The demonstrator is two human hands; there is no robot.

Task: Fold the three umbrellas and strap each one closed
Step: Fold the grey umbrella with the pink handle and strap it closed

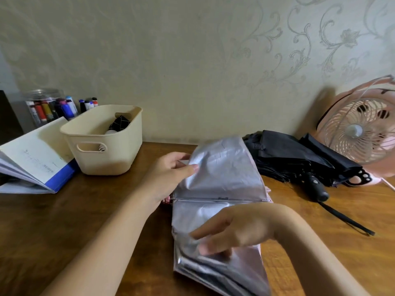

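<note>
A silver-lined umbrella (222, 174) with pink edges lies collapsed on the wooden table (64, 221), its panels spread flat on both sides of a thin rib. My left hand (171, 176) pinches the far panel's left edge between thumb and fingers. My right hand (237, 229) lies on the near panel, its fingers curled onto the fabric folds. A black umbrella (299, 159) lies loosely gathered at the back right, handle and wrist strap toward me. In the cream basket (102, 146) sits a third, dark patterned umbrella (119, 123), folded small.
A pink desk fan (361, 129) stands at the far right against the wall. An open book or binder (34, 159) lies at the left edge. Behind it stands a clear jar of markers (49, 107).
</note>
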